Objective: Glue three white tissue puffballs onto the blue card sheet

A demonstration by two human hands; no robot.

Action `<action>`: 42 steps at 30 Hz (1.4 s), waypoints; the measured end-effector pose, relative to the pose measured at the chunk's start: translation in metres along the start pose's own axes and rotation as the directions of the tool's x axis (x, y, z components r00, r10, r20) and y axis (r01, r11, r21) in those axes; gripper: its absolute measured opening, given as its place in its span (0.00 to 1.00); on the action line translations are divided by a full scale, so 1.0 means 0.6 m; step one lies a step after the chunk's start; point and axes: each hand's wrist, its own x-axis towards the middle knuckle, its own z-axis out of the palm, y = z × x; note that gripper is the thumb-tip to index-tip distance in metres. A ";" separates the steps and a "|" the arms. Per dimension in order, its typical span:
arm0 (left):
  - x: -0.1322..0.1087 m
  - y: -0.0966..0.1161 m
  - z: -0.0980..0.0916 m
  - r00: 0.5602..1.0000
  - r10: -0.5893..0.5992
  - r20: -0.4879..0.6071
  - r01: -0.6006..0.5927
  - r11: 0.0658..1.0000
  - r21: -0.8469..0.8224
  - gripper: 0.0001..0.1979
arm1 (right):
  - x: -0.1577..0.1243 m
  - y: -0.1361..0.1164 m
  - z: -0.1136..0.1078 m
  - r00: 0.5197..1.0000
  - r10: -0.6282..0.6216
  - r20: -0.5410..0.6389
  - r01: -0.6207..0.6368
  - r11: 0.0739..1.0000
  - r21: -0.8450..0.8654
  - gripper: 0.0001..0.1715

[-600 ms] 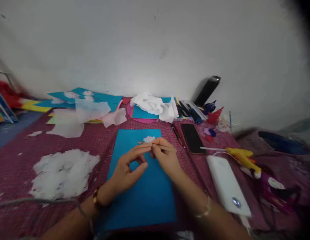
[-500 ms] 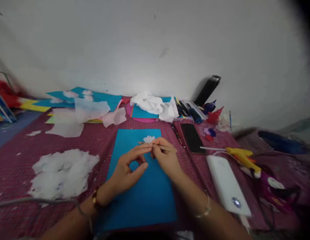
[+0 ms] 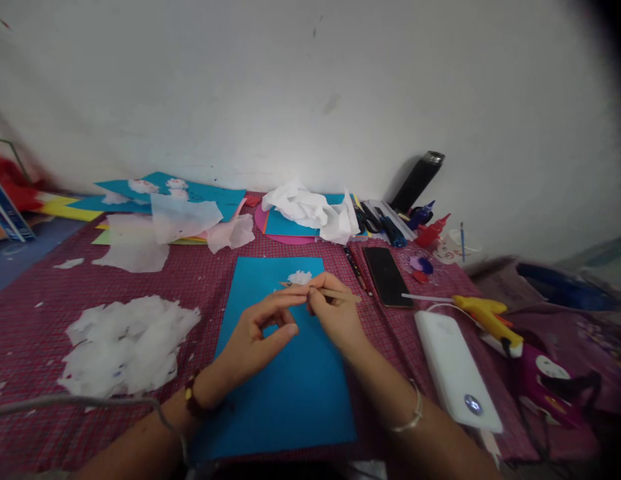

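A blue sheet of paper lies in front of me, with a small white crumpled-paper cluster near its top edge. In my right hand is a light wooden pencil, lying almost level with its sharpened end to the left. My left hand hovers over the sheet, thumb apart, its outstretched fingertips meeting the pencil and my right fingertips. Whether a scrap of paper sits between the fingertips is hidden. On the left rests a pile of white tissue pieces.
Tissue sheets and decorated blue papers lie at the back left. White crumpled tissue is at the back middle. To the right are a phone, a white power bank, a yellow glue gun and a black bottle.
Both hands stay almost in place, fingertips together. The pencil in my right hand shows more clearly now, its back end visible beyond the fingers.
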 end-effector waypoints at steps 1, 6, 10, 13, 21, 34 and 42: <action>0.000 0.001 0.001 1.000 -0.001 -0.006 0.001 1.000 0.006 0.15 | 0.000 -0.002 0.000 1.000 -0.010 -0.002 0.010 1.000 -0.009 0.06; 0.002 0.001 0.000 1.000 -0.026 -0.003 0.026 0.999 -0.042 0.15 | -0.001 -0.006 -0.002 1.000 -0.003 -0.001 0.003 0.998 -0.055 0.06; 0.004 -0.003 -0.002 0.998 -0.061 0.020 0.064 0.965 -0.254 0.14 | -0.004 -0.009 -0.001 0.999 -0.024 -0.041 0.018 0.989 -0.144 0.06; 0.006 -0.006 -0.004 0.984 -0.167 0.068 0.177 0.829 -0.531 0.12 | -0.007 -0.011 0.002 0.995 -0.080 -0.061 0.068 0.980 -0.187 0.06; 0.011 -0.014 -0.013 0.916 -0.376 0.141 0.322 0.480 -0.816 0.11 | -0.012 -0.010 0.005 0.998 -0.056 0.011 0.057 0.993 -0.100 0.04; 0.005 -0.019 -0.006 0.906 -0.375 0.197 0.346 0.387 -0.855 0.05 | -0.026 -0.007 0.012 0.969 0.046 0.242 -0.080 0.988 0.134 0.10; 0.007 -0.014 -0.002 0.901 -0.387 0.194 0.351 0.391 -0.851 0.05 | -0.033 -0.011 0.007 0.953 -0.016 0.303 -0.031 0.988 0.149 0.14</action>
